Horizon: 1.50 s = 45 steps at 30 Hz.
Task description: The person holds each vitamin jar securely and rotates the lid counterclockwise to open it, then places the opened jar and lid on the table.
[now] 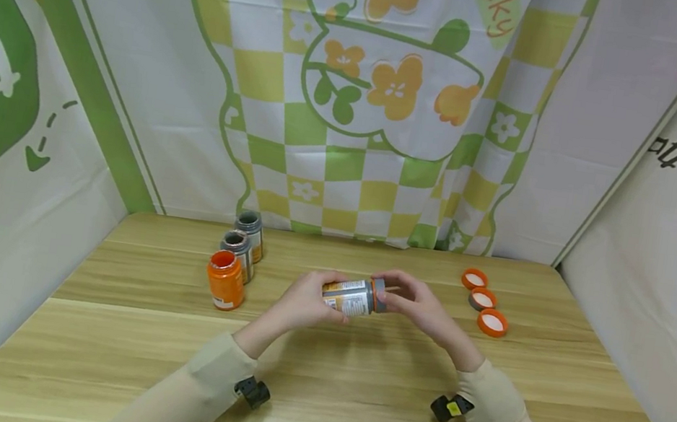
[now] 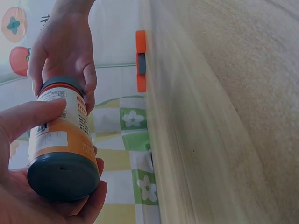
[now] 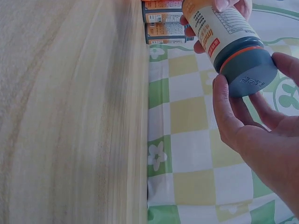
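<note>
My left hand (image 1: pixel 301 302) grips a pill bottle (image 1: pixel 348 297) round its body, holding it tilted on its side above the table. The bottle has a white and orange label, and its dark grey base (image 2: pixel 63 176) faces the left wrist camera. At the other end, the fingertips of my right hand (image 1: pixel 425 313) pinch the grey cap (image 3: pixel 250 74) by its rim. An orange ring shows just under the cap, which sits on the bottle's neck. Part of the label is hidden by the left thumb.
Left of the hands stand three lidless bottles: an orange one (image 1: pixel 225 290) in front and two grey ones (image 1: pixel 245 268) behind. On the right, three orange-rimmed caps (image 1: pixel 493 324) lie in a row, white insides up. A printed cloth (image 1: pixel 342 190) hangs behind the wooden table (image 1: pixel 347 416).
</note>
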### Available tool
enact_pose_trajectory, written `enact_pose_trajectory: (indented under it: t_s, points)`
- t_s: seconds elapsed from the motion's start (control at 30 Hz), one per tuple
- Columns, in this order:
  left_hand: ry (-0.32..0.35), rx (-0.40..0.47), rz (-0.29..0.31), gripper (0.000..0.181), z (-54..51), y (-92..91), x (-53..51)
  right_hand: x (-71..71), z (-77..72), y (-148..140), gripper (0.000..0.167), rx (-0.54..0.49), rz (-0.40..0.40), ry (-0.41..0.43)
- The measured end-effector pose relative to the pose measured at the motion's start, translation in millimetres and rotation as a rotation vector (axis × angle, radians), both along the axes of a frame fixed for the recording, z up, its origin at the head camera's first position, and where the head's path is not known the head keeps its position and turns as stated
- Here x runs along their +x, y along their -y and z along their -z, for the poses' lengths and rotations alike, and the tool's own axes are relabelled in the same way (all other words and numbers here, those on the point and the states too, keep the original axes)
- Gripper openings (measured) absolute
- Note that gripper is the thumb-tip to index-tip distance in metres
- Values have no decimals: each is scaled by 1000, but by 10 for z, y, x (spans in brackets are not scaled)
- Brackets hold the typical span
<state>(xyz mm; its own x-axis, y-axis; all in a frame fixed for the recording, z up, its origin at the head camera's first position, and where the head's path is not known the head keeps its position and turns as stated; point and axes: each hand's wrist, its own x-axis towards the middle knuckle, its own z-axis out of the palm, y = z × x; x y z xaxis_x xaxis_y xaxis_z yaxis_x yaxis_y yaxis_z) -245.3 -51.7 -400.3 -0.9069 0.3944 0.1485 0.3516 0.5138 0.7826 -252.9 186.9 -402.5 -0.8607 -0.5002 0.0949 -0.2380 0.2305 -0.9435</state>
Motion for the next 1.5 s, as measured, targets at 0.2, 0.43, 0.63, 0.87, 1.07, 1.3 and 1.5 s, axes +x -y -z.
enact_pose_trajectory:
  t_s: [0.2,0.43,0.63,0.87,1.07,1.3,1.5]
  points:
    - [64,18,2,61,-2,14,-20,18,-25,-8,41,-2,-18,-46]
    - [145,72,29,59,-18,40,-13,29,-46,-18,43,13,-34,-113]
    - [186,102,68,59,-15,65,-13,26,-51,-35,45,3,-66,-139]
    - [210,109,117,57,-19,90,-18,14,-34,-71,47,-20,-125,-135]
    - [256,110,139,56,-30,111,-19,9,-28,-101,49,-34,-173,-149]
    - [266,105,140,57,-23,110,-19,15,-38,-108,49,-18,-182,-191]
    - [254,107,142,57,-14,110,-15,14,-28,-106,48,-20,-189,-211]
